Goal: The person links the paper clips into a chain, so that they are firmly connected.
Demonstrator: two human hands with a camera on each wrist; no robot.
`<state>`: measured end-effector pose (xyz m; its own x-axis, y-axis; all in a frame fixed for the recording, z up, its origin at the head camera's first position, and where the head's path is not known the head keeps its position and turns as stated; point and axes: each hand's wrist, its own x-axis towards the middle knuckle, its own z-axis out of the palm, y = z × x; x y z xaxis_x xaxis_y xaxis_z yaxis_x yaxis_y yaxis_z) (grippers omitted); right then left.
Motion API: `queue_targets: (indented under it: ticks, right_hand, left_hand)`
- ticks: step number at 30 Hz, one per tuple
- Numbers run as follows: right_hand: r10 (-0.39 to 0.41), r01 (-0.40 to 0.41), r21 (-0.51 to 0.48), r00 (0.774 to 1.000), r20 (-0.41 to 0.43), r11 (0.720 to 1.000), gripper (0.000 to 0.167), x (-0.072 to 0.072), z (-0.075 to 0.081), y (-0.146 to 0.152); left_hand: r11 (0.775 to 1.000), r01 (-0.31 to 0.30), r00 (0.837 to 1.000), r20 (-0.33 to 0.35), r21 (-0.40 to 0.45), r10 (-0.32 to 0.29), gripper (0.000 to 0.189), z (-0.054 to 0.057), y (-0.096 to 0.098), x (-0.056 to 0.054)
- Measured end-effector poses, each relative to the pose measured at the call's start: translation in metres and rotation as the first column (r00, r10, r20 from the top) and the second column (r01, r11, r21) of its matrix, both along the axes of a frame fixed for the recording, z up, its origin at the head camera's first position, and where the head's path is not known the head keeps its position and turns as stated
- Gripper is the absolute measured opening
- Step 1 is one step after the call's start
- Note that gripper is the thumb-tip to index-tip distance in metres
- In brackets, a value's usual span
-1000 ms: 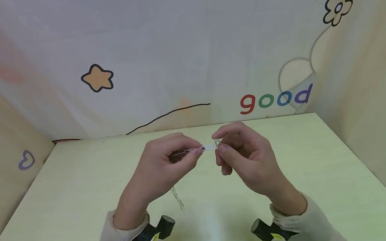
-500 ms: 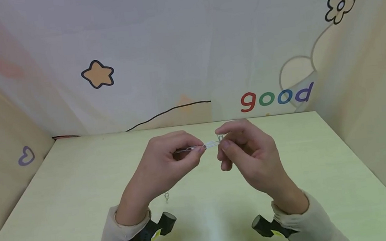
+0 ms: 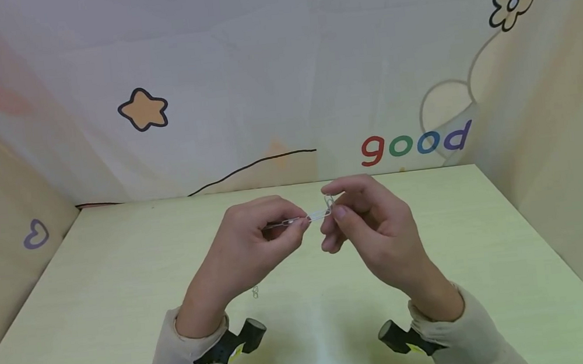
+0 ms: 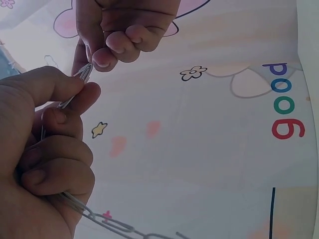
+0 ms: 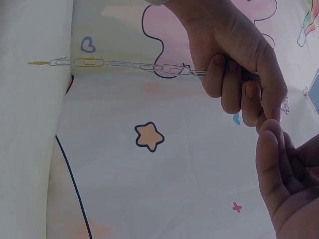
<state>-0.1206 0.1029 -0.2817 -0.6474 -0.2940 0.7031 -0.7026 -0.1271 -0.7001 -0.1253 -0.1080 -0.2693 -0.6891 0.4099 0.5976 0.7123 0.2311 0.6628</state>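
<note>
In the head view my left hand [image 3: 255, 244] pinches a silver paper clip [image 3: 319, 215] between thumb and index finger. This clip heads a chain of linked paper clips [image 5: 144, 66] that runs through the curled fingers and hangs from the little-finger side, as the right wrist view shows. A short piece of the chain also shows under the left hand in the head view. My right hand [image 3: 375, 226] grips another small paper clip [image 3: 329, 199], nearly upright between thumb and index finger. The two clips meet at the fingertips; their exact crossing is partly covered.
Both hands are raised over a pale green-yellow table [image 3: 149, 289]. Behind it hangs a printed cloth backdrop [image 3: 241, 93] with a star, a flower and the word "good". Black wrist cameras [image 3: 253, 333] are strapped over both sleeves.
The clip in my right hand has tipped more upright against the left hand's clip. The chain's hanging end has swung and shows less below my left hand. Both hands keep their hold.
</note>
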Motion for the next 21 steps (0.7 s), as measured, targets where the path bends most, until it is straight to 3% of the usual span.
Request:
queue_targets:
  ticks: [7, 13, 21]
  right_hand:
    - [0.0, 0.0, 0.011, 1.0, -0.016, 1.0, 0.026, -0.0002, -0.0023, -0.0014]
    - [-0.049, 0.051, 0.032, 0.997, -0.059, 0.998, 0.026, -0.0004, -0.0042, -0.0024]
    - [-0.139, 0.155, 0.094, 0.977, -0.163, 0.983, 0.029, -0.0005, -0.005, -0.0052]
  left_hand:
    - [0.999, 0.014, 1.0, -0.001, 0.039, -0.014, 0.013, -0.0011, 0.0024, -0.001]
    - [0.99, 0.061, 0.994, 0.078, 0.126, -0.071, 0.012, -0.0018, 0.0061, -0.0014]
    - [0.951, 0.099, 0.975, 0.165, 0.293, -0.152, 0.012, -0.0067, 0.0101, -0.0037]
